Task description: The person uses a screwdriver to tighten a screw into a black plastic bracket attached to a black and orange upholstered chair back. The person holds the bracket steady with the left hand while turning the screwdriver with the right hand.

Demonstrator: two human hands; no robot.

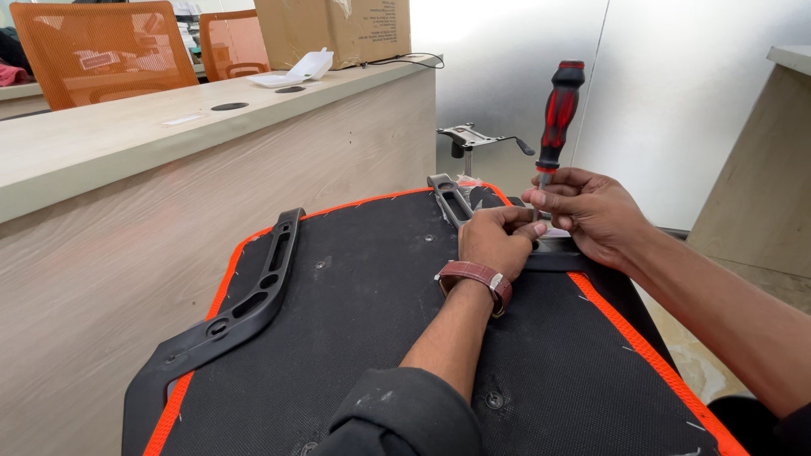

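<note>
An upturned chair seat (372, 304) with a black underside and orange edging lies in front of me. A black plastic armrest bracket (241, 300) is fixed along its left side, and another bracket (452, 198) lies at its far right. My right hand (591, 211) grips the shaft of a red and black screwdriver (557, 110), held upright over the right bracket. My left hand (498, 241), with a brown watch strap on the wrist, pinches at the screwdriver's tip on the bracket. The tip itself is hidden by my fingers.
A light wooden desk (169, 169) runs along the left, with a cardboard box (338, 29), a white foam tray (296, 72) and orange mesh chairs (101, 51) behind it. A metal chair mechanism (473, 139) stands beyond the seat. Another wooden desk panel (760, 169) is at the right.
</note>
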